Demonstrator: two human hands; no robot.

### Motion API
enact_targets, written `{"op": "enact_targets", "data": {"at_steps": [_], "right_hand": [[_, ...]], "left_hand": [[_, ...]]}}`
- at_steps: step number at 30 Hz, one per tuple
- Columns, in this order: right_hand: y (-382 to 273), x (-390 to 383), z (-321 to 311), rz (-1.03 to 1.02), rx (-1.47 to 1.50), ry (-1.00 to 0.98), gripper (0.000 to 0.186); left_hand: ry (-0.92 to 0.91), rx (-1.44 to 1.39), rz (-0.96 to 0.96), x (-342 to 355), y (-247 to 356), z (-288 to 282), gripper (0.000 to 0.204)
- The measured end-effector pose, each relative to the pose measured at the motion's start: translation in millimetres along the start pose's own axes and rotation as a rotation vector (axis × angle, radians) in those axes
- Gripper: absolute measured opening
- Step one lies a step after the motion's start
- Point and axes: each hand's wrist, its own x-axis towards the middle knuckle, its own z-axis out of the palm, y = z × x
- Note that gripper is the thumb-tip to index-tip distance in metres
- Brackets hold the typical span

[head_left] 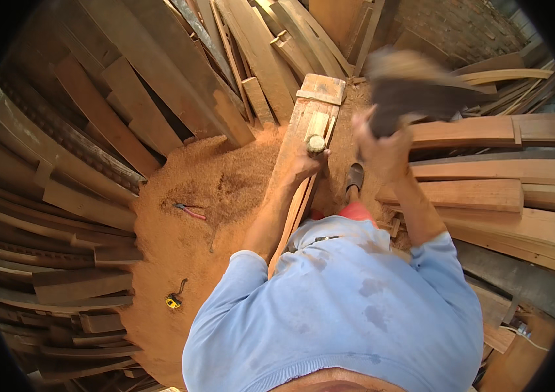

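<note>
My left hand (308,166) is closed round a chisel (317,143), its round wooden handle end facing up. Its blade is hidden under the hand. Beneath lies a pale strip of wood (317,123) on a long, narrow wooden bench (301,116), which runs away from me. My right hand (384,145) is raised to the right of the bench, wrapped round a dark, blocky tool (414,98). Motion smears this tool, so its exact kind is unclear. It is apart from the chisel.
Reddish sawdust (179,261) covers the floor to the left, with red-handled pliers (190,210) and a yellow tape measure (173,300) on it. Boards (81,287) lean along the left and far sides. Stacked planks (467,194) lie close to my right arm. My sandalled foot (354,176) is beside the bench.
</note>
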Motion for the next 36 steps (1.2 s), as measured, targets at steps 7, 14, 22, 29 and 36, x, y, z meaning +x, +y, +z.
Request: {"op": "enact_targets", "data": {"at_steps": [7, 14, 22, 29, 36], "right_hand": [[126.0, -43.1, -27.8, 0.161, -0.601, -0.456, 0.032], [126.5, -73.9, -14.5, 0.545, -0.07, -0.429, 0.031], [123.6, -61.0, -13.1, 0.733, 0.158, -0.369, 0.017], [139.8, -49.5, -26.7, 0.702, 0.247, -0.234, 0.016], [156.5, -58.9, -34.1, 0.788, 0.239, -0.261, 0.017]], "left_hand": [[0.026, 0.068, -0.02, 26.8, -49.8, 9.4, 0.053], [0.429, 0.238, 0.047, 78.6, -85.5, 45.6, 0.056], [0.202, -0.093, -0.004, 83.5, -64.9, 28.2, 0.033], [0.233, -0.165, 0.292, -54.7, -34.1, 15.9, 0.021], [0.293, -0.035, 0.22, 3.3, -41.2, 20.6, 0.021]]}}
